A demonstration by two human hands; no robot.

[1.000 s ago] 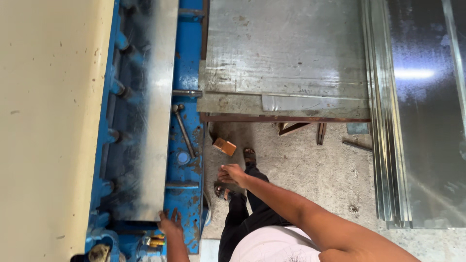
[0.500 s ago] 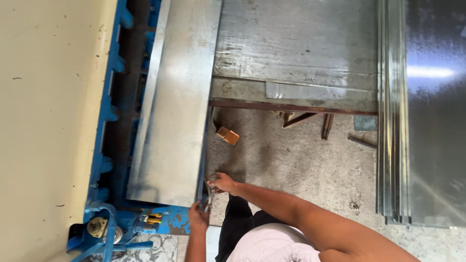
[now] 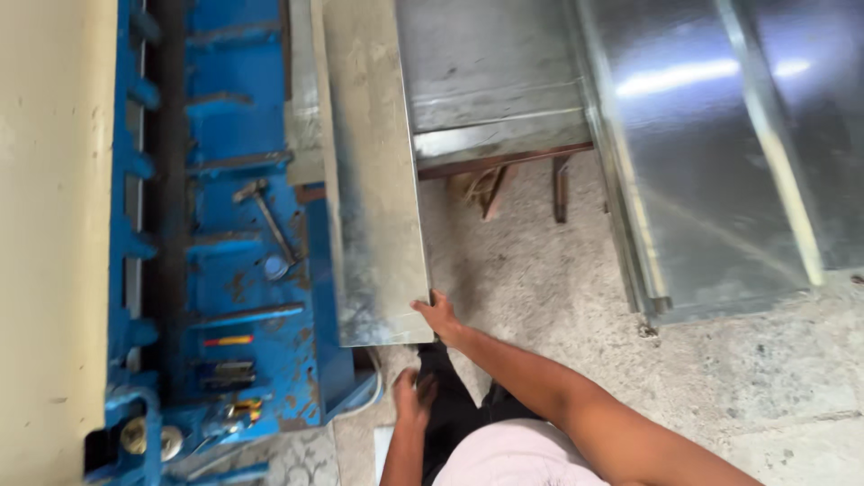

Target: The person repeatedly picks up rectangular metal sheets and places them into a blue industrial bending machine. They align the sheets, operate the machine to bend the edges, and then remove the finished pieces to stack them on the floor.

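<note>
A long grey metal sheet [image 3: 373, 180] lies along the right side of a blue machine [image 3: 234, 270], its near end sticking out over the floor. My right hand [image 3: 439, 317] grips the sheet's near right corner, thumb on top. My left hand [image 3: 412, 392] hangs lower, just below the sheet's near edge, fingers curled and holding nothing that I can see. My dark trousers and pale shirt fill the bottom middle.
A cream wall [image 3: 49, 225] runs down the left. A wrench [image 3: 265, 225] lies on the blue machine. A metal table [image 3: 490, 90] on rusty legs stands behind. Shiny folded sheet-metal pieces [image 3: 720, 153] lie on the concrete floor [image 3: 540, 270] at right.
The sheet has slid out of the machine and to the right. My right hand went from its near edge to its right corner. The view has shifted left to right.
</note>
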